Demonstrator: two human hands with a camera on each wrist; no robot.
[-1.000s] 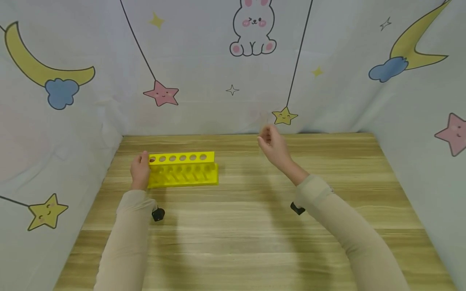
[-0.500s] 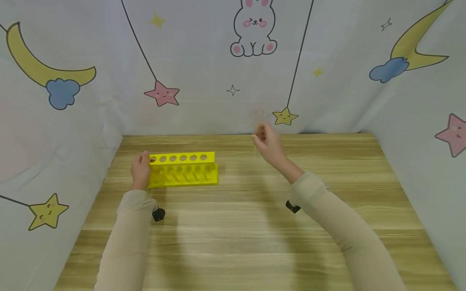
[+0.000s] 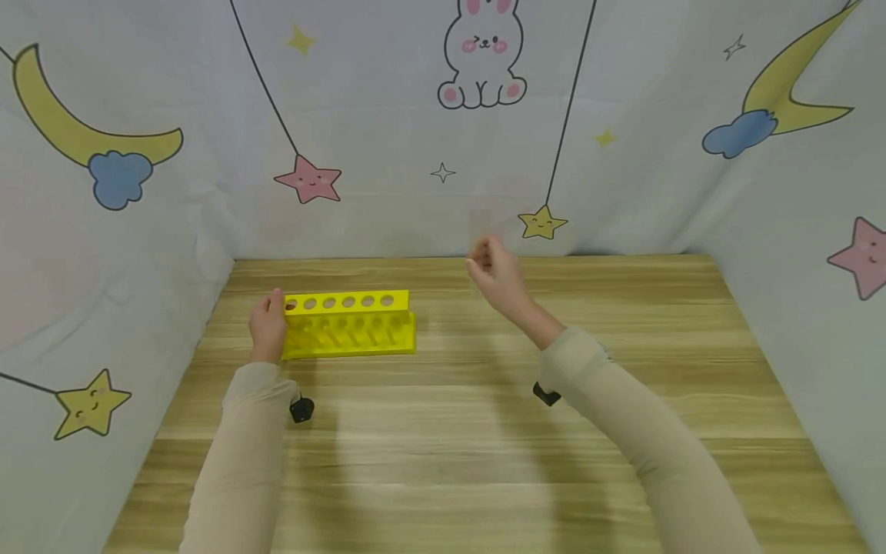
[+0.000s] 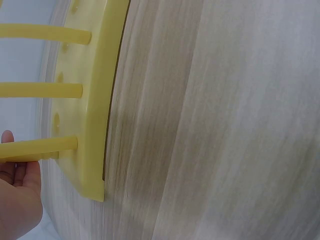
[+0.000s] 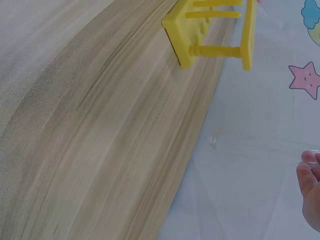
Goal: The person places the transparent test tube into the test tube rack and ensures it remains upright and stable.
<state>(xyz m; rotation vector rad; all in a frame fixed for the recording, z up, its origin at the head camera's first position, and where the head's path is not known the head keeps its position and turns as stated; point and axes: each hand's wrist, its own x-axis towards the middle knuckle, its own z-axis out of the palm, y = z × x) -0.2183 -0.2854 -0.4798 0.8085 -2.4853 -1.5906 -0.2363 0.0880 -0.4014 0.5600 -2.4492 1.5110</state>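
Observation:
A yellow test tube rack (image 3: 346, 346) stands on the left side of the table, a row of round holes along its top bar. My left hand (image 3: 266, 327) grips the rack's left end; in the left wrist view the fingers (image 4: 32, 175) lie against its end post. Above the table's back edge, to the right of the rack, my right hand (image 3: 500, 281) pinches a clear test tube (image 5: 260, 143). That tube is nearly invisible in the head view. In the right wrist view it extends from the fingertips (image 5: 307, 162) towards the rack side, apart from the rack.
The wood-grain table (image 3: 429, 438) is bounded at the back and sides by white cloth (image 3: 388, 208) printed with stars, moons and a rabbit. A small black device (image 3: 301, 408) sits at the left wrist, another black device (image 3: 547, 393) at the right.
My right hand has moved left towards the rack, with the test tube in its fingers. The left hand and the rack have stayed in place.

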